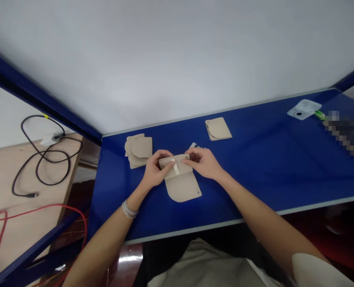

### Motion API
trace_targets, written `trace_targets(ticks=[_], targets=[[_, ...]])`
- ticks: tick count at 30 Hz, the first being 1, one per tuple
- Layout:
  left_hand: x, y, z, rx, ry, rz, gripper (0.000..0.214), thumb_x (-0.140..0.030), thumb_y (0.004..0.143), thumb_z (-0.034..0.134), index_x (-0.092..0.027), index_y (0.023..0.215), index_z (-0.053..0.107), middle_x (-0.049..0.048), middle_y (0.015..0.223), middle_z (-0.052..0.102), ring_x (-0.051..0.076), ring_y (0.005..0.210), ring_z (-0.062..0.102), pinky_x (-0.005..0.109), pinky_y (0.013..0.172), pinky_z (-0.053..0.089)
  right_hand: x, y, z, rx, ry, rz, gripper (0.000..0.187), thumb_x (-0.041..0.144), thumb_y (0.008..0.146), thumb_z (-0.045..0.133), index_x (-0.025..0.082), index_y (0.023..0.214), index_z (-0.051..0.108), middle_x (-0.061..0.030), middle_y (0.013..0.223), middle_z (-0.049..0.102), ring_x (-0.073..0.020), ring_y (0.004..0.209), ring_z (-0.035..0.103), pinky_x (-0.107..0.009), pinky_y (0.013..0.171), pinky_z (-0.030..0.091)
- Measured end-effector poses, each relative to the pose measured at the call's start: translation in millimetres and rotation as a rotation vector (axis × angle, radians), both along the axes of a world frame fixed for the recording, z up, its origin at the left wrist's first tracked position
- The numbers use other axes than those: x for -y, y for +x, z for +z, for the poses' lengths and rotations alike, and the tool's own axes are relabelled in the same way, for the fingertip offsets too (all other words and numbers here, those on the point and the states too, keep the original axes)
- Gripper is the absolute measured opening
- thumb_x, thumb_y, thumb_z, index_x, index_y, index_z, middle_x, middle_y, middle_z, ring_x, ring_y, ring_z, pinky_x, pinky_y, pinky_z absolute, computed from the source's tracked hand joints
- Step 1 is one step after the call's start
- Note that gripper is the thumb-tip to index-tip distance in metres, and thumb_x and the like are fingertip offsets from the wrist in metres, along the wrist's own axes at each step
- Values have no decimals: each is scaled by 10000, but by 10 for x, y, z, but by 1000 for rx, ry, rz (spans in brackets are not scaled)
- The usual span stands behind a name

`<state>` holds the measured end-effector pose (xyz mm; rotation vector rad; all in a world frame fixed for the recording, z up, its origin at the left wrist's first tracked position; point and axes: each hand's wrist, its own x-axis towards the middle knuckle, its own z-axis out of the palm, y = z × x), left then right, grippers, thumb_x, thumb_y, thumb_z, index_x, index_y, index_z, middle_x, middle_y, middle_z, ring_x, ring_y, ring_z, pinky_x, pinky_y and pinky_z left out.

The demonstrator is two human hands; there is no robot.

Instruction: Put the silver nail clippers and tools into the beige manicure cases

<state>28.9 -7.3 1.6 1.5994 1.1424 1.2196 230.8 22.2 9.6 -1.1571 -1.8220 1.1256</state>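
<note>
Both my hands hold a beige folded cardboard piece (182,187) over the blue table. My left hand (157,169) pinches its upper left edge, the thumb lying by a small white strip (175,166) on the upper panel. My right hand (205,162) grips the upper right corner between thumb and fingers. The lower panel, with a rounded corner and a small dark hole, hangs open toward me. Left of my left hand lies a loose stack of similar beige pieces (142,147). Behind my right hand, a small white item (194,145) is partly hidden.
Another folded beige piece (218,128) lies toward the back of the blue table (263,159). At the right are a clear plastic packet (304,109), a green item (319,115) and a blurred-out object. A black cable (39,153) and red cable (45,206) run along the left.
</note>
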Motion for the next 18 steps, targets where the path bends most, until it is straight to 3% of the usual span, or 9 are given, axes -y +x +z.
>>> trace_targets(ticks=[11, 18], targets=[[-11, -8, -27, -1, 17, -9, 221, -278, 781, 681, -155, 947, 602, 45, 859, 609, 135, 723, 563, 255, 662, 451, 20, -29, -11, 10, 1, -41, 242, 402, 740, 705, 172, 801, 659, -18, 666, 606, -133, 581, 534, -262, 538, 420], [-32, -29, -69, 11, 50, -35, 211, -196, 797, 665, -164, 993, 597, 40, 914, 601, 131, 808, 576, 242, 718, 453, 38, -28, 6, 28, 1, -65, 220, 363, 742, 711, 162, 817, 663, -16, 666, 596, -133, 589, 534, -266, 544, 420]])
